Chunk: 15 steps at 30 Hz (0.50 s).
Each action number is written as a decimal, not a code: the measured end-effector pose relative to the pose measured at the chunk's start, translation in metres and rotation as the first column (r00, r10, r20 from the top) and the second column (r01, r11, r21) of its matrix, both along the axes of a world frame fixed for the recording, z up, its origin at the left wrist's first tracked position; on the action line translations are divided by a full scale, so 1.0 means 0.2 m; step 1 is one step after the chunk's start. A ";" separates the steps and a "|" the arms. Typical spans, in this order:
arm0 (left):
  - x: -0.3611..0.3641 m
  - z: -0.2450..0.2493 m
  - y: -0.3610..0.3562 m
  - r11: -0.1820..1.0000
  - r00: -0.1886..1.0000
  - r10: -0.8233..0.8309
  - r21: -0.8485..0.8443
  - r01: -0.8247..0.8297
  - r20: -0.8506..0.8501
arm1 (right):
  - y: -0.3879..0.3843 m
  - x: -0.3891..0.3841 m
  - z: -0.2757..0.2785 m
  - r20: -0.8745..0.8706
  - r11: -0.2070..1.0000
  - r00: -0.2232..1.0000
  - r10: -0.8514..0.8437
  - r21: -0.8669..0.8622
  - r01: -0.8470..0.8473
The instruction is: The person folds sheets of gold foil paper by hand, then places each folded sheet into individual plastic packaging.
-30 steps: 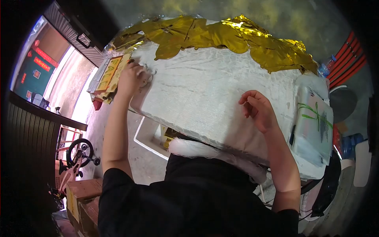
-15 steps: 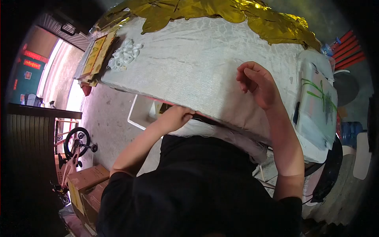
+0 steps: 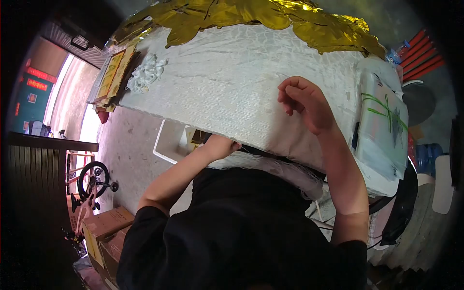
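Note:
My left hand (image 3: 222, 146) is curled at the near edge of the white-covered table (image 3: 217, 82). Its thumb side shows, while the other fingertips are hidden below the edge, so what they grip cannot be made out. White stringy threads (image 3: 270, 166) hang along the edge beside it, in front of my black shirt. My right hand (image 3: 307, 104) hovers over the right part of the tabletop, fingers loosely bent and apart from the thumb, holding nothing visible. A white open box (image 3: 166, 137) is below the table, left of my left hand.
Gold foil sheets (image 3: 217, 14) lie along the far edge. White string loops (image 3: 147, 72) and a stack of printed paper packets (image 3: 111, 77) are at the left. Clear-wrapped bundles with green ties (image 3: 384, 121) lie at the right. Cardboard boxes (image 3: 108, 222) stand lower left.
My left hand has turned and sunk slightly at the table edge; the reddish strip seen there earlier no longer shows. My right hand keeps nearly the same pose. The view has shifted a little.

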<state>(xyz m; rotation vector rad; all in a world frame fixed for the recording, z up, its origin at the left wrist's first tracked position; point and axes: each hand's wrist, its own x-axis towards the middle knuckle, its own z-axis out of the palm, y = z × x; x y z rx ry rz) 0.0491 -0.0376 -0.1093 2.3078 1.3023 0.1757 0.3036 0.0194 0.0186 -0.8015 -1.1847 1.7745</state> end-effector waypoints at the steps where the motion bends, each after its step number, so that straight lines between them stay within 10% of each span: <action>1: -0.01 0.06 -0.02 0.969 0.998 0.050 -0.240 -0.055 -0.026 | -0.01 -0.01 0.00 0.139 0.998 0.990 0.012 0.065 -0.021; 4: -0.02 0.46 -0.10 0.877 0.891 0.048 -0.447 0.179 0.451 | -0.06 -0.05 0.05 0.328 0.967 0.926 0.187 0.104 -0.232; 9: -0.05 0.84 -0.10 0.973 0.768 0.181 -0.223 -0.051 0.614 | -0.18 -0.18 0.19 0.321 0.785 0.730 0.603 -0.076 -0.615; 11: -0.06 0.88 0.00 0.969 0.753 0.247 -0.177 -0.175 0.610 | -0.15 -0.20 0.24 0.345 0.853 0.805 0.483 0.019 -0.521; 15: 0.25 0.95 0.13 0.942 0.150 0.296 -0.315 0.117 0.943 | 0.03 -0.17 0.55 0.338 0.845 0.941 0.012 0.499 -0.190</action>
